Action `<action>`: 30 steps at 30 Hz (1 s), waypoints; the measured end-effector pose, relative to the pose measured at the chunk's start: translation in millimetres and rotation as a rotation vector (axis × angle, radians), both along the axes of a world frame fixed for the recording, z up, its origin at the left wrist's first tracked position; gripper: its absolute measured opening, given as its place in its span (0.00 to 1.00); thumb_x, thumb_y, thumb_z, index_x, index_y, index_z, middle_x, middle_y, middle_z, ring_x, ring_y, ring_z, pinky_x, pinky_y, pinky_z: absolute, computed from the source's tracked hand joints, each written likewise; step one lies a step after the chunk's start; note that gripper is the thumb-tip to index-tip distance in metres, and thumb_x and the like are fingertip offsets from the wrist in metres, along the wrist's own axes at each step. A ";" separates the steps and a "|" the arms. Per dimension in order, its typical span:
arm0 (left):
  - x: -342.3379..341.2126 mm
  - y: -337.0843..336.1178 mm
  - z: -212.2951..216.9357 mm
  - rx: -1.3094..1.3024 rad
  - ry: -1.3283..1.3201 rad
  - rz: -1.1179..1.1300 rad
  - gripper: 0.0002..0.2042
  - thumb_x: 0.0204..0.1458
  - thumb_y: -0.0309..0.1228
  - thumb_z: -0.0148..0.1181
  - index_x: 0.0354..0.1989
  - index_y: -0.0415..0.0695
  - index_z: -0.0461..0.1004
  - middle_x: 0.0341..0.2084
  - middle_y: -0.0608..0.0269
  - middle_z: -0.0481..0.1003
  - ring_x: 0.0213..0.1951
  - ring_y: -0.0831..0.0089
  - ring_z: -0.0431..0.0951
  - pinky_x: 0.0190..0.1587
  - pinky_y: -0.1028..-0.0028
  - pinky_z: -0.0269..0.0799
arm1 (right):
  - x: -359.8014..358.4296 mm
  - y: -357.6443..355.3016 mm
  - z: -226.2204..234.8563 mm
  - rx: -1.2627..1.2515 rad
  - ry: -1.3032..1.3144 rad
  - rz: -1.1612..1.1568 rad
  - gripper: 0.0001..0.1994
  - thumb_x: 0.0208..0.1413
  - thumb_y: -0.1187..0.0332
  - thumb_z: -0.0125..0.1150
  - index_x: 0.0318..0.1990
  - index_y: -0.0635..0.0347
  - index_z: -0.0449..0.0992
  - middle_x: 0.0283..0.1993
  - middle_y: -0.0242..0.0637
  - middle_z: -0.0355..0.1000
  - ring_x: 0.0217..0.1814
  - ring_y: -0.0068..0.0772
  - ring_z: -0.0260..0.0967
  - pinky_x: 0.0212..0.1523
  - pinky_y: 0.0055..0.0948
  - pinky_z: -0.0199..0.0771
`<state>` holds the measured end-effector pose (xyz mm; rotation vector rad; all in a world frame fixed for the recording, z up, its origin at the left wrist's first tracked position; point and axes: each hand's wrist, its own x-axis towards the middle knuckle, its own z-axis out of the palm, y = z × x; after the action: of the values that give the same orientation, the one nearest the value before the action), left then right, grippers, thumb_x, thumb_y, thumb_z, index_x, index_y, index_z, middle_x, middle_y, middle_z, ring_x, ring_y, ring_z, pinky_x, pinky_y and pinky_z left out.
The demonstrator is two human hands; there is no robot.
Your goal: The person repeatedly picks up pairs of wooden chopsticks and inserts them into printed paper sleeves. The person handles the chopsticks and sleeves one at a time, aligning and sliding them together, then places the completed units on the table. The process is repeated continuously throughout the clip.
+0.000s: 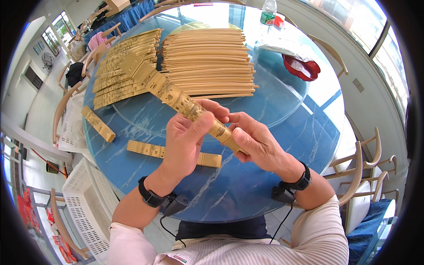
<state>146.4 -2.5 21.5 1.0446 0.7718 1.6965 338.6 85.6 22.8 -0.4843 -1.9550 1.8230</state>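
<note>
One packet [170,94] (gold): in left grip [183,138], lower end at right grip [260,141].

Your table [212,198]: round, blue, glossy, white marble veins. Clear turntable [276,90] sits mid-table. Pale sticks [207,62] piled side by side on the turntable, far side from you. Gold packets [115,66] in overlapping rows, just left of the sticks. Short gold box [98,123] lies near your left edge; gold strip [145,149] nearer you, middle hidden, so might be two pieces. Far right: red dish [315,68], crumpled plastic bag [280,47] against it, clear bottle [267,17] upright behind.
</note>
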 end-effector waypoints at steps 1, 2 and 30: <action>-1.5 -0.6 3.6 -0.003 -0.078 -0.052 0.14 0.73 0.39 0.55 0.52 0.40 0.76 0.44 0.57 0.82 0.47 0.71 0.81 0.54 0.68 0.78 | 1.4 -0.2 -0.1 -0.012 -0.022 0.030 0.35 0.75 0.40 0.52 0.67 0.68 0.66 0.31 0.31 0.71 0.26 0.17 0.67 0.27 0.22 0.68; -3.0 -1.1 6.7 -0.006 -0.156 -0.106 0.16 0.75 0.41 0.51 0.49 0.39 0.76 0.42 0.57 0.82 0.46 0.70 0.81 0.52 0.67 0.78 | 2.7 -0.6 0.0 -0.025 -0.044 0.059 0.36 0.74 0.39 0.52 0.67 0.68 0.66 0.32 0.32 0.71 0.26 0.18 0.68 0.27 0.23 0.68; -102.5 6.2 -15.6 0.221 -0.549 -0.051 0.17 0.78 0.35 0.47 0.32 0.48 0.58 0.22 0.70 0.51 0.20 0.79 0.47 0.23 0.75 0.48 | -8.3 -9.8 -11.5 0.042 0.065 0.075 0.12 0.65 0.76 0.58 0.54 0.71 0.77 0.30 0.37 0.77 0.22 0.30 0.74 0.25 0.33 0.75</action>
<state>44.0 3.8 5.8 0.6760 0.2066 1.9296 330.3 75.9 11.3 -0.3376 -1.9881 1.8152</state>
